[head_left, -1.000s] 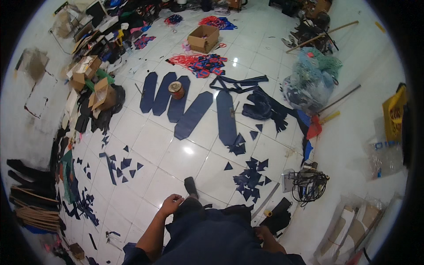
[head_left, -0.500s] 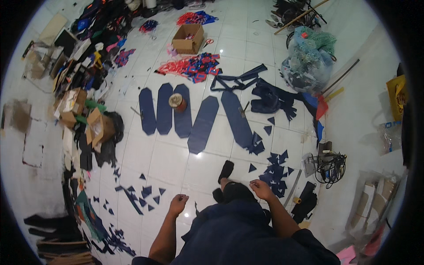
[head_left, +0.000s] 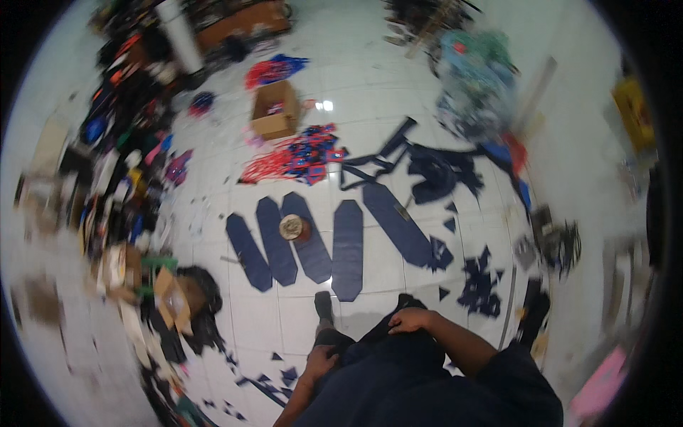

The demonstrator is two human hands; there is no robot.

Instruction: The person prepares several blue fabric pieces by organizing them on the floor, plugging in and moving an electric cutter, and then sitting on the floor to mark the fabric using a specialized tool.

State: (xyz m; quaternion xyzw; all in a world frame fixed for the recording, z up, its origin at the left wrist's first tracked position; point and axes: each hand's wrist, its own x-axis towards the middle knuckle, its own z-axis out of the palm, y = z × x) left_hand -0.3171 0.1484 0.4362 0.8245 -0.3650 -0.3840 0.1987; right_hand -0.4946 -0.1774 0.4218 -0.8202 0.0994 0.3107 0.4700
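Note:
I look down at a white tiled floor from standing height. My left hand (head_left: 318, 361) rests on my left thigh and my right hand (head_left: 408, 321) rests on my right knee; both press on dark trousers and hold nothing. My dark-socked foot (head_left: 324, 306) points forward. Just beyond it several long dark blue fabric strips (head_left: 347, 249) lie side by side, with a roll of tape (head_left: 292, 227) on them.
Dark blue fabric scraps (head_left: 478, 281) lie to the right. A tangle of dark straps (head_left: 427, 167) and red-blue cloth pieces (head_left: 295, 158) lie further off. An open cardboard box (head_left: 276, 110) stands at the back. Clutter lines the left side (head_left: 121, 178).
The view has shifted forward and swung; the strips now sit nearer the centre. My right hand has come onto my knee and my left hand has settled on my thigh.

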